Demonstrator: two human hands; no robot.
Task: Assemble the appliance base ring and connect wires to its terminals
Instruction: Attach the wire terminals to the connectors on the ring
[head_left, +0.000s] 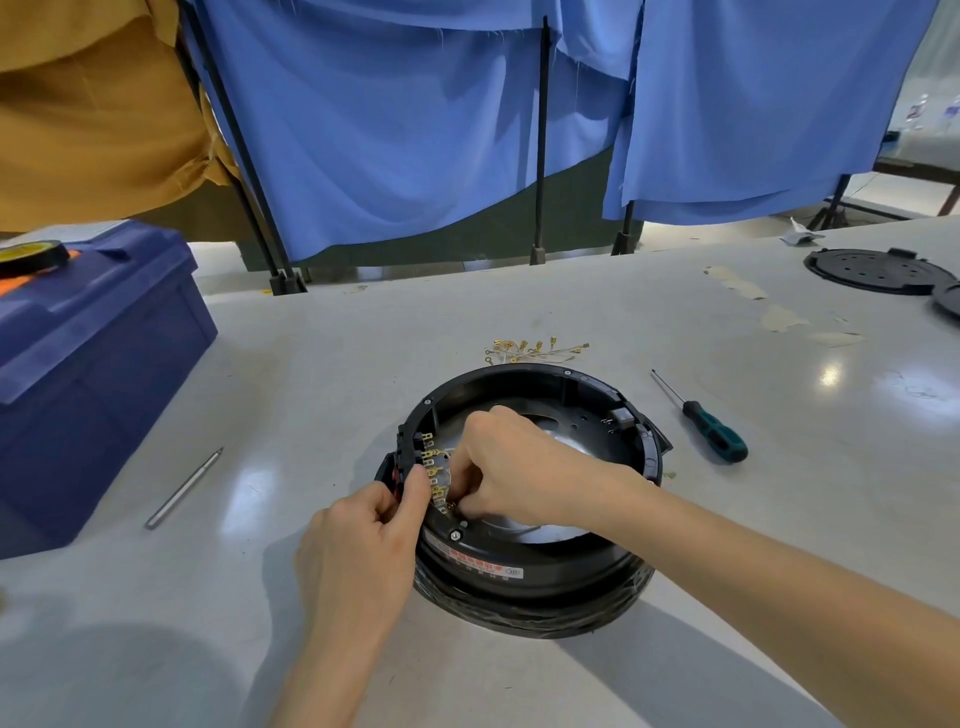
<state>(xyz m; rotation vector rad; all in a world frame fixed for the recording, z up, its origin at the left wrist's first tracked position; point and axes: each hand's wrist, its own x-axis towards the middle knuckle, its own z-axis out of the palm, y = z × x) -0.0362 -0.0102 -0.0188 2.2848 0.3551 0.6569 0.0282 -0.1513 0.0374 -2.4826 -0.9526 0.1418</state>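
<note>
A black round appliance base ring (597, 566) sits in the middle of the table with a shiny metal plate inside. Brass terminals (430, 457) line its inner left wall. My left hand (363, 540) grips the ring's left rim beside the terminal block, thumb over the edge. My right hand (509, 467) reaches inside the ring and pinches a small brass wire connector at the lowest terminals; the connector is mostly hidden by my fingers. A loose bunch of thin wires with brass connectors (535, 351) lies just beyond the ring.
A green-handled screwdriver (701, 418) lies right of the ring. A metal rod tool (184, 488) lies to the left. A blue toolbox (88, 364) with a tape roll (31, 255) stands far left. Black round covers (872, 270) sit at the far right. Blue curtains hang behind.
</note>
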